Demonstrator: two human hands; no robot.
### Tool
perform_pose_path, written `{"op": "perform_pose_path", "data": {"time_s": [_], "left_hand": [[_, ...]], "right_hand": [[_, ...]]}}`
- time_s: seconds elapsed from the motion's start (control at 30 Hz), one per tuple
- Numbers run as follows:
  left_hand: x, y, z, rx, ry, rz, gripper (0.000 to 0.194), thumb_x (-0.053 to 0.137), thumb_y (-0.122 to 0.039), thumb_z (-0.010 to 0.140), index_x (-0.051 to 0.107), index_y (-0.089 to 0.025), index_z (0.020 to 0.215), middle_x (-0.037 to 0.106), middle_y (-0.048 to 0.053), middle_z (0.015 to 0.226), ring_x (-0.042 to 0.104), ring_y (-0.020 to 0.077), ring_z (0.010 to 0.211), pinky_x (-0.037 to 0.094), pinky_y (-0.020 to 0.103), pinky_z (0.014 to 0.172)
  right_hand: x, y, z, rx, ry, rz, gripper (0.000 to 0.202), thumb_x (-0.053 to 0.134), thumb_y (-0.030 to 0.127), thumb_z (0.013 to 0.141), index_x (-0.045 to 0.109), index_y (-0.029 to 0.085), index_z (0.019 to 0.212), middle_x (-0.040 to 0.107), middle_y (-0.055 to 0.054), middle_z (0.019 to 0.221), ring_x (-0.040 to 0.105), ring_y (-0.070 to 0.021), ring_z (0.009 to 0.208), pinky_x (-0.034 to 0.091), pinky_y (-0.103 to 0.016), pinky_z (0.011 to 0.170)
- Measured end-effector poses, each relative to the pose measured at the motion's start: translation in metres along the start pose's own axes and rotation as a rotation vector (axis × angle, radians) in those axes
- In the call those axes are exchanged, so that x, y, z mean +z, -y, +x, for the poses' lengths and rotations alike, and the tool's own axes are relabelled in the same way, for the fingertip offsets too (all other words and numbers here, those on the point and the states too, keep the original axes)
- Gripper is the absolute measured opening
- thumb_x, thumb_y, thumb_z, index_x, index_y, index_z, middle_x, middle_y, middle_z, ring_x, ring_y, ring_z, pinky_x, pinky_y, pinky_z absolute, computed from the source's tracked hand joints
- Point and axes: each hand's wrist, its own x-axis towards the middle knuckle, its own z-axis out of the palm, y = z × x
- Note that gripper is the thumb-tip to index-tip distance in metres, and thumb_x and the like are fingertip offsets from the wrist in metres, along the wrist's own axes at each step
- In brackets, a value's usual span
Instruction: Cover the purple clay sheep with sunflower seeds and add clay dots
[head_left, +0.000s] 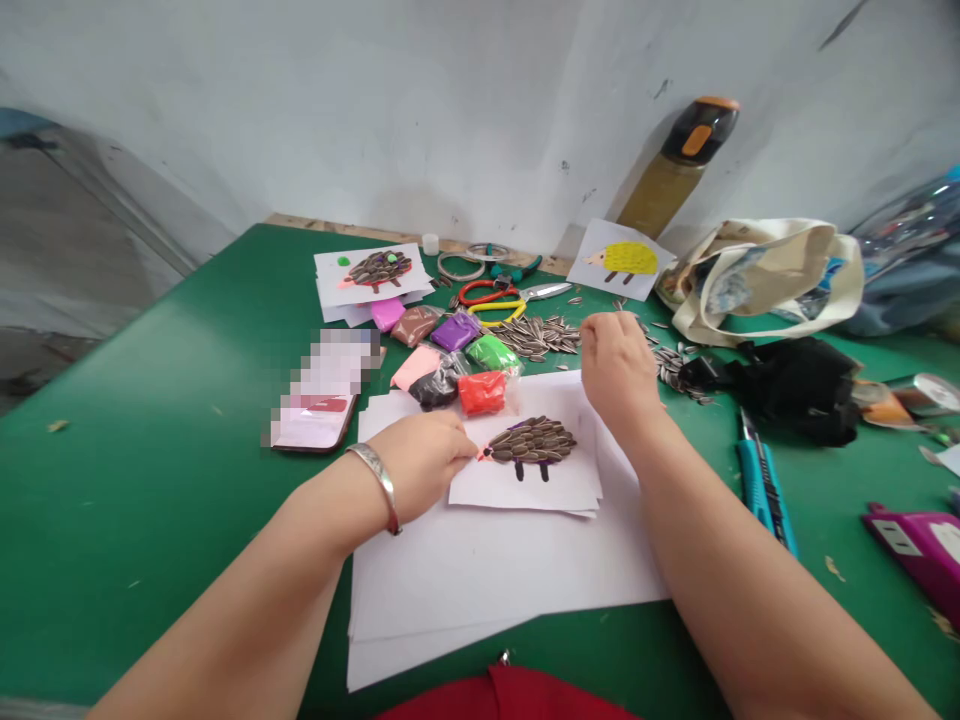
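The green tabletop [165, 520] is spread across most of the frame, and on it, at lower centre, large white paper sheets [487, 580] are stacked flat. On these, at the centre, a smaller white card [480, 490] is laid; it can be judged light and easily bent, best taken by its bare lower margin. The right hand [619, 365] is raised right of centre, fingers curled; whether anything is pinched there cannot be told. The left hand [427, 455], well apart from it, is held at the card's left side, a fingertip placed by the pink snout; any grip is not shown. The seed-covered hedgehog [532, 440] is probably rigid but fragile, its overlapping seeds easily knocked loose. The bagged red clay [484, 393] above it is likely soft and easily dented. The loose sunflower seeds [536, 338], upper centre, are probably light, smooth and best pinched singly.
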Motion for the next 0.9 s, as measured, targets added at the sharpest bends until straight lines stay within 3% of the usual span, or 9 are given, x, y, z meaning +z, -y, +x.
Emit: {"op": "perform_pose_path", "data": {"time_s": [0.07,0.2,0.27,0.37,0.53,0.7,0.9], "left_hand": [[0.000,0.001,-0.001,0.018,-0.004,0.013,0.031,0.042,-0.021,0.091,0.073,-0.019,0.096,0.065,0.007,0.096,0.060,0.0189,0.088,0.044,0.029,0.079],[-0.003,0.000,-0.002,0.030,0.001,0.058,0.031,0.041,-0.020,0.089,0.072,-0.019,0.093,0.066,0.007,0.093,0.060,0.0182,0.085,0.043,0.027,0.075],[-0.005,-0.001,-0.002,0.055,0.015,0.074,0.029,0.042,-0.020,0.087,0.070,-0.018,0.082,0.066,0.006,0.086,0.059,0.0176,0.078,0.041,0.027,0.070],[-0.005,-0.001,-0.002,0.074,0.005,0.071,0.028,0.042,-0.021,0.085,0.064,-0.018,0.068,0.064,0.004,0.074,0.056,0.0167,0.069,0.037,0.027,0.063],[-0.001,0.004,0.000,0.068,-0.041,0.031,0.026,0.044,-0.022,0.083,0.060,-0.018,0.063,0.062,0.002,0.069,0.053,0.0156,0.064,0.034,0.027,0.059],[0.000,0.005,0.000,0.078,-0.049,-0.005,0.025,0.045,-0.021,0.083,0.061,-0.018,0.065,0.062,0.003,0.070,0.054,0.0163,0.066,0.035,0.028,0.061],[0.000,0.003,0.001,0.035,-0.022,0.003,0.027,0.044,-0.023,0.086,0.065,-0.018,0.069,0.063,0.004,0.073,0.056,0.0178,0.068,0.037,0.029,0.063]], "right_hand": [[-0.016,0.007,-0.008,0.080,0.024,0.151,0.023,0.036,0.023,0.091,0.059,0.020,0.095,0.062,-0.009,0.091,0.055,-0.0210,0.084,0.041,-0.034,0.075],[-0.045,0.027,-0.039,0.231,0.259,0.518,0.027,0.044,0.025,0.087,0.059,0.022,0.110,0.062,0.001,0.066,0.059,-0.0160,0.061,0.046,-0.032,0.066],[-0.056,0.038,-0.056,0.238,0.376,0.660,0.022,0.047,0.025,0.086,0.064,0.020,0.100,0.066,-0.001,0.069,0.063,-0.0161,0.064,0.049,-0.032,0.067],[-0.065,0.053,-0.073,0.234,0.420,0.699,0.017,0.049,0.024,0.086,0.066,0.021,0.089,0.068,-0.001,0.075,0.065,-0.0168,0.072,0.050,-0.030,0.069],[-0.056,0.072,-0.080,-0.076,0.320,0.620,0.017,0.049,0.020,0.089,0.065,0.023,0.086,0.066,-0.003,0.086,0.061,-0.0169,0.084,0.048,-0.029,0.073],[-0.039,0.075,-0.093,-0.173,0.375,0.624,0.015,0.049,0.019,0.091,0.064,0.022,0.091,0.068,-0.001,0.088,0.062,-0.0147,0.082,0.047,-0.027,0.074],[-0.030,0.075,-0.101,-0.299,0.310,0.460,0.020,0.045,0.016,0.093,0.064,0.019,0.089,0.067,-0.006,0.085,0.057,-0.0180,0.079,0.044,-0.030,0.071]]}}
